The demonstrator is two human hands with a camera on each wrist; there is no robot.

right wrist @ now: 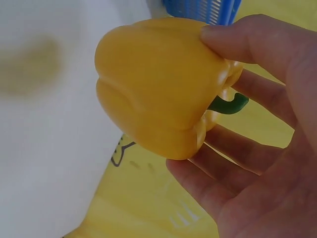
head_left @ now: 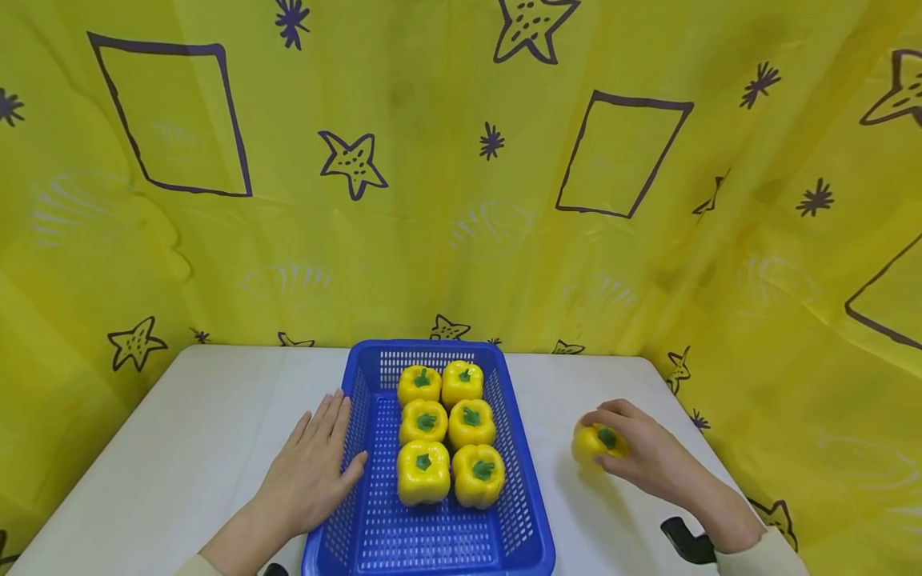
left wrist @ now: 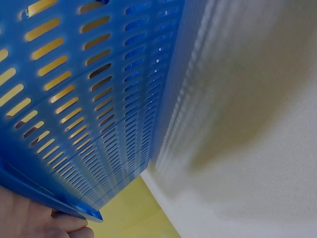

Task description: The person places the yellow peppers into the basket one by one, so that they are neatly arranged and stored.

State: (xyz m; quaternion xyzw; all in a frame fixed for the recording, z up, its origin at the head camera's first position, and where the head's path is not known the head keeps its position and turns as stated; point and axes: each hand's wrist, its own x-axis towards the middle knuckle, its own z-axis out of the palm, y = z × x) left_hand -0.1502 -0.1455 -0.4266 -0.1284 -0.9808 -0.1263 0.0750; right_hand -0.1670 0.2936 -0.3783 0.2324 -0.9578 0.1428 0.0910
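A blue slotted basket (head_left: 529,448) sits mid-table and holds several yellow bell peppers (head_left: 423,472) in two rows. My left hand (head_left: 317,464) lies flat on the table with straight fingers, its thumb touching the basket's left wall (left wrist: 99,114). My right hand (head_left: 641,456) grips one more yellow bell pepper (head_left: 596,445) with a green stem, to the right of the basket and just above the table. In the right wrist view the fingers (right wrist: 257,39) curl round the pepper (right wrist: 158,84).
A white table (head_left: 180,448) carries everything. A yellow curtain (head_left: 461,176) printed with stars and rectangles hangs close behind and to the right. A dark object (head_left: 687,540) lies near my right wrist at the table's front edge.
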